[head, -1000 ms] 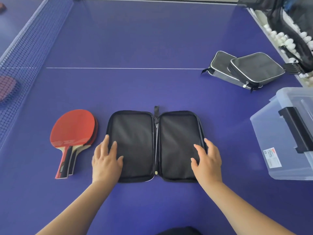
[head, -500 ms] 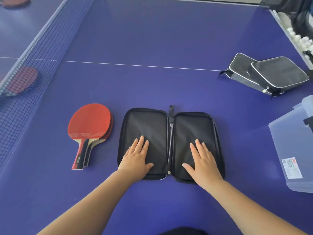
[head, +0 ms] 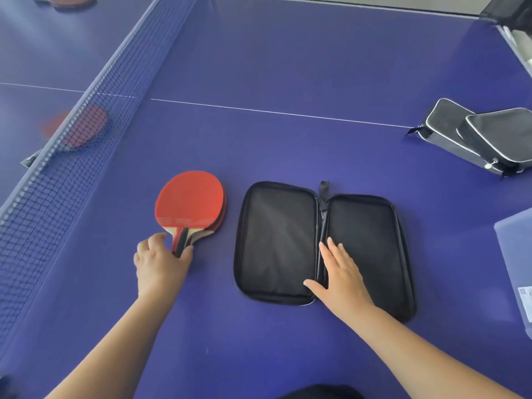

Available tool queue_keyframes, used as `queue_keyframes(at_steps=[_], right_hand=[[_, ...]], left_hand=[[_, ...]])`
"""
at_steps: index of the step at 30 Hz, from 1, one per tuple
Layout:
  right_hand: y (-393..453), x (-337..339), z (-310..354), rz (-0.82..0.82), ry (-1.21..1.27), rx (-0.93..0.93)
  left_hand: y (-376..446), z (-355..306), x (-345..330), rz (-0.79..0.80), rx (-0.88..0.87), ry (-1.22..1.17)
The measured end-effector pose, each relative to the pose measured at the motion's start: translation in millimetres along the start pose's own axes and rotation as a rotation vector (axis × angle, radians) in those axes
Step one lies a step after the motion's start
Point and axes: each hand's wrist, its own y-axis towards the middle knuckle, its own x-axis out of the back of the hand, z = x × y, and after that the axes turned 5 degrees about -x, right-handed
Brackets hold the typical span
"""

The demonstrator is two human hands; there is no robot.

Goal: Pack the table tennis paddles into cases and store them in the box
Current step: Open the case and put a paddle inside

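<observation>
A black paddle case lies unzipped and spread flat on the blue table, both halves showing their dark lining. To its left sit stacked red paddles, blades pointing away from me. My left hand curls its fingers and thumb round the paddle handles. My right hand rests flat with straight fingers on the case near its centre spine. The clear plastic box shows only at the right edge.
Two closed black cases with white piping lie stacked at the far right. The net runs along the left, with another red paddle behind it and one more paddle at the top left.
My left hand left the case's left half and moved left onto the paddle handles. My right hand slid toward the case's spine. The camera view turned left.
</observation>
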Motion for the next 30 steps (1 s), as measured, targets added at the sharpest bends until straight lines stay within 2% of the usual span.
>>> queue_keyframes(at_steps=[3, 5, 13, 24, 28, 30], right_hand=[[0.3, -3.4, 1.0, -0.003, -0.024, -0.015], [0.3, -3.8, 1.0, 0.001, -0.039, -0.022], [-0.6, -2.5, 3.6, 0.009, -0.078, -0.047], [-1.3, -14.9, 48.9, 0.006, -0.077, -0.055], [-0.5, -11.1, 54.5, 0.004, 0.007, -0.065], [-2.6, -3.4, 54.4, -0.024, 0.171, -0.079]], left_hand=[[5.4, 5.0, -7.8, 0.14, 0.009, 0.095], [9.7, 3.3, -11.7, 0.169, 0.015, 0.133], [28.2, 3.3, -14.6, 0.176, 0.012, 0.185], [22.0, 2.5, -5.8, 0.057, -0.111, 0.013], [3.3, -20.5, -2.8, 0.067, -0.175, -0.015], [-8.7, -35.6, -5.1, 0.098, -0.209, -0.029]])
